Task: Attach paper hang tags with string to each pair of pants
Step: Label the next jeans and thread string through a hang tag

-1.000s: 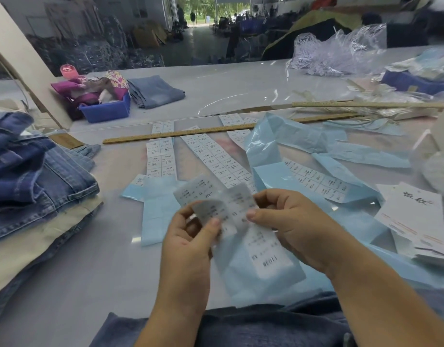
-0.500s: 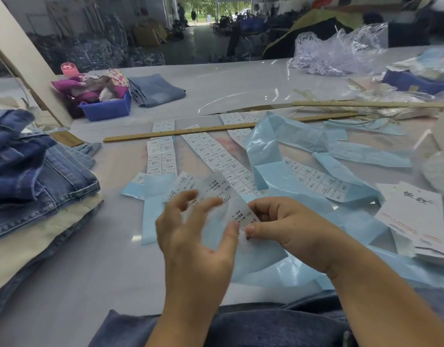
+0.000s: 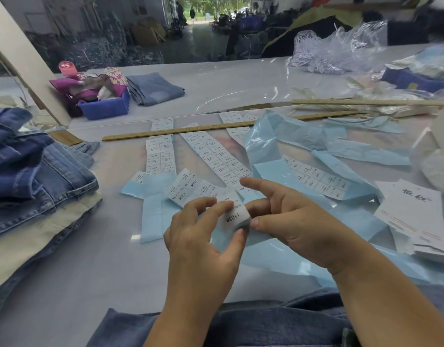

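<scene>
White paper hang tags (image 3: 413, 216) lie stacked right of folded denim pants (image 3: 33, 176).

Both forearms are bare right up to the bottom edge of the view, no sleeves showing. The left hand (image 3: 203, 249) and right hand (image 3: 295, 229) wear no gloves, rings or watch. Fingernails are short and unpainted.

A blue bin (image 3: 104, 110) of cloth scraps sits at upper left on the bench (image 3: 65, 284). A wooden ruler (image 3: 176, 131) crosses mid-frame. Crumpled clear plastic (image 3: 341, 51) lies upper right.
</scene>
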`<state>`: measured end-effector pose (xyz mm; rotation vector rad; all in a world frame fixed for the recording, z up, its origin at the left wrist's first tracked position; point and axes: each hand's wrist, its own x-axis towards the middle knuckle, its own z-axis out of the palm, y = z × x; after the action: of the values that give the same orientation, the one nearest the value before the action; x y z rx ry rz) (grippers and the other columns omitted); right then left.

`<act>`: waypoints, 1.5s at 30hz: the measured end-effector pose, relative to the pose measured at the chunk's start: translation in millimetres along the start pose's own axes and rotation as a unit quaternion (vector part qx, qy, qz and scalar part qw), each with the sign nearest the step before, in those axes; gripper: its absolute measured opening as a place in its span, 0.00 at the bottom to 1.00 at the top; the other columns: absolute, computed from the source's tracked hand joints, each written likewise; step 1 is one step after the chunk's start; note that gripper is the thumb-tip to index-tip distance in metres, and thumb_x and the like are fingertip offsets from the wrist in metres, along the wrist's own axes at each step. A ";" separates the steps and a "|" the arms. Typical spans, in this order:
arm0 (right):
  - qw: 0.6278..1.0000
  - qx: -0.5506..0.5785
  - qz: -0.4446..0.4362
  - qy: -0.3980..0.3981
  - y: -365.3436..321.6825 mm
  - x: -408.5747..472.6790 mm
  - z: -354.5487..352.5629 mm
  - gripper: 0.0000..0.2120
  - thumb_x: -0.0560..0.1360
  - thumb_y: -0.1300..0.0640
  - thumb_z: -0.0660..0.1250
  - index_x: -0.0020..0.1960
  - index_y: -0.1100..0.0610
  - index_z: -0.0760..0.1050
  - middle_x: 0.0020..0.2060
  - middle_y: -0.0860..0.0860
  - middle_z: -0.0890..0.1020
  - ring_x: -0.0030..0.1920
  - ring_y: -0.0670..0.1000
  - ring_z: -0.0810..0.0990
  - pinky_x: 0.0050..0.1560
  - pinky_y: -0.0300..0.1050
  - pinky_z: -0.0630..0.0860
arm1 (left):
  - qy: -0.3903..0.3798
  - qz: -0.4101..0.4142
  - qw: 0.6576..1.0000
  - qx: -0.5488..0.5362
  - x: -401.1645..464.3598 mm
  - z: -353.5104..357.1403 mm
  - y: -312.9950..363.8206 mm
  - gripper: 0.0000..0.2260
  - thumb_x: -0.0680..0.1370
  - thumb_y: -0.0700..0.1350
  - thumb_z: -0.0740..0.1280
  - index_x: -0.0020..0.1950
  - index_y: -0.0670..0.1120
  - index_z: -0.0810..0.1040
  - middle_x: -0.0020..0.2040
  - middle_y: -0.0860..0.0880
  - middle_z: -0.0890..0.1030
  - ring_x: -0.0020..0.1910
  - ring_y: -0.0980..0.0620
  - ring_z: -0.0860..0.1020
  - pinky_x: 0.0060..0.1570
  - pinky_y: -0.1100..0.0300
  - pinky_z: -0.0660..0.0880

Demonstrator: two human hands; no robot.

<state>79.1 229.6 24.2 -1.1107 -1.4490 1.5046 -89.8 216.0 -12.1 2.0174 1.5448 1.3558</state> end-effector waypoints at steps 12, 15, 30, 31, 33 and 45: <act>0.992 -0.110 -0.044 0.044 -5.0 -2.1 6.2 0.24 0.78 0.71 0.62 0.64 0.45 0.70 0.41 0.48 0.85 0.45 0.45 0.83 0.52 0.37 0.77 | -0.063 -0.092 0.976 -0.188 1.0 -1.7 -0.9 0.07 0.70 0.55 0.71 0.46 0.57 0.83 0.48 0.60 0.81 0.54 0.59 0.77 0.51 0.74 0.68; 0.989 -0.137 -0.050 0.038 -4.3 -2.6 5.4 0.25 0.78 0.70 0.62 0.65 0.43 0.69 0.40 0.46 0.84 0.45 0.45 0.82 0.53 0.38 0.77 | -0.075 -0.124 0.962 -0.231 1.7 -1.3 -2.0 0.06 0.69 0.54 0.71 0.45 0.58 0.83 0.46 0.58 0.82 0.50 0.57 0.78 0.47 0.76 0.68; 0.953 -0.275 0.007 0.127 18.8 9.4 -1.1 0.23 0.75 0.70 0.58 0.62 0.47 0.74 0.38 0.44 0.81 0.32 0.41 0.74 0.36 0.32 0.70 | 0.048 -0.185 0.936 -0.295 6.3 -4.6 -8.2 0.10 0.79 0.43 0.67 0.38 0.49 0.80 0.25 0.55 0.71 0.26 0.59 0.68 0.27 0.71 0.66; 0.949 -0.283 0.016 0.136 21.2 10.6 -2.5 0.23 0.75 0.70 0.58 0.62 0.47 0.74 0.39 0.44 0.81 0.31 0.40 0.73 0.34 0.29 0.68 | 0.057 -0.182 0.936 -0.297 6.6 -4.5 -8.3 0.10 0.79 0.43 0.67 0.38 0.50 0.81 0.25 0.54 0.72 0.26 0.59 0.68 0.28 0.71 0.67; 0.941 -0.300 0.030 0.156 25.1 13.2 -5.3 0.23 0.75 0.69 0.57 0.62 0.47 0.74 0.39 0.44 0.81 0.31 0.38 0.74 0.34 0.28 0.68 | 0.075 -0.174 0.931 -0.313 7.4 -4.8 -7.0 0.06 0.77 0.45 0.69 0.41 0.52 0.82 0.28 0.53 0.76 0.29 0.60 0.72 0.31 0.71 0.70; 0.911 -0.308 -0.032 0.274 2.0 -1.6 -4.9 0.15 0.75 0.63 0.64 0.59 0.50 0.78 0.47 0.42 0.80 0.46 0.41 0.78 0.41 0.25 0.70 | 0.011 -0.138 0.921 -0.365 4.4 -19.6 19.4 0.09 0.71 0.46 0.68 0.46 0.57 0.84 0.43 0.54 0.85 0.39 0.59 0.80 0.37 0.71 0.75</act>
<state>84.3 229.6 22.4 -1.6693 -1.5474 0.5864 -93.2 205.8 13.7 1.2796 1.0377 1.5304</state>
